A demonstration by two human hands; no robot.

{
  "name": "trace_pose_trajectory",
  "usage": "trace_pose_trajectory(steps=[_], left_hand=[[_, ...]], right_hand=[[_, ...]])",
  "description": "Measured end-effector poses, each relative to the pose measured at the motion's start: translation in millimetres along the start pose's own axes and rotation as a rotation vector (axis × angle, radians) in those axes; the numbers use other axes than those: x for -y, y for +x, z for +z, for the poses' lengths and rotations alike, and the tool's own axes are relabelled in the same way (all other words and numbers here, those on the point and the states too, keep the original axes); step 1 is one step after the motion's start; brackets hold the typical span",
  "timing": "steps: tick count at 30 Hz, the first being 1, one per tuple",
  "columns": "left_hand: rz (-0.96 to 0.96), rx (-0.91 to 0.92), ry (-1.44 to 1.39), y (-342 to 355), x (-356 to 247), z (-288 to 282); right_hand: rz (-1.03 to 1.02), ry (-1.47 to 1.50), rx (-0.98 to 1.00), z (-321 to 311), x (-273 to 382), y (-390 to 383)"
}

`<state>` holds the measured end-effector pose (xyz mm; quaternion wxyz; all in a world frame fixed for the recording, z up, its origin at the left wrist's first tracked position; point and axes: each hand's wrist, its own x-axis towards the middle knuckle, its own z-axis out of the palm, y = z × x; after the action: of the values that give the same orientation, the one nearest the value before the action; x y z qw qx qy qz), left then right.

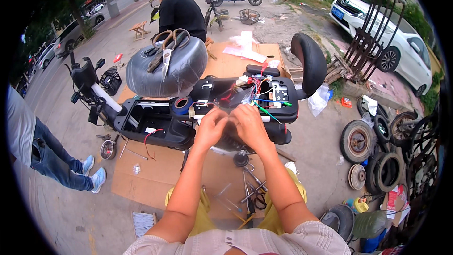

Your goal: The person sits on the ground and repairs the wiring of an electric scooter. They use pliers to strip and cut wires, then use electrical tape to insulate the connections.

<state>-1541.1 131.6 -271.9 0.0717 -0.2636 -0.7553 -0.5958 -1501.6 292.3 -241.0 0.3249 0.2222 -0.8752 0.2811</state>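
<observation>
A black electric scooter (155,125) lies opened up on brown cardboard (155,174), its seat (165,68) flipped up and wrapped in clear plastic. Both my hands meet over the rear compartment, side by side. My left hand (211,127) and my right hand (248,123) pinch a small clear plastic piece and thin wires just below a bundle of red, blue and green wires (257,92). What exactly sits between the fingers is hidden by them. A roll of blue tape (180,105) rests left of my hands.
Large scissors (166,49) lie on the seat. Pliers and other tools (252,191) lie on the cardboard by my knees. Old tyres and wheels (373,153) pile up at right. One person stands at left (52,156); another in black crouches beyond the scooter (181,12). A white car (391,33) is parked behind.
</observation>
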Motion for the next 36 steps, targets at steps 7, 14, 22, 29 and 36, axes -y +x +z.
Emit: trace_pose_trajectory(steps=[7, 14, 22, 29, 36], left_hand=[[0.012, 0.042, 0.093, 0, 2, -2], [-0.061, -0.02, 0.055, 4, -5, -2], [-0.272, -0.157, -0.622, 0, 5, -2], [-0.244, -0.155, -0.685, 2, 9, -4], [-0.256, -0.156, -0.721, 1, 6, -11]], right_hand=[[-0.04, -0.008, 0.049, 0, -4, 0], [-0.067, 0.056, -0.036, 2, -7, 0], [0.174, 0.626, 0.16, -19, -28, 3], [0.133, 0.233, 0.006, 1, -15, 8], [0.197, 0.155, -0.005, 6, -2, 11]])
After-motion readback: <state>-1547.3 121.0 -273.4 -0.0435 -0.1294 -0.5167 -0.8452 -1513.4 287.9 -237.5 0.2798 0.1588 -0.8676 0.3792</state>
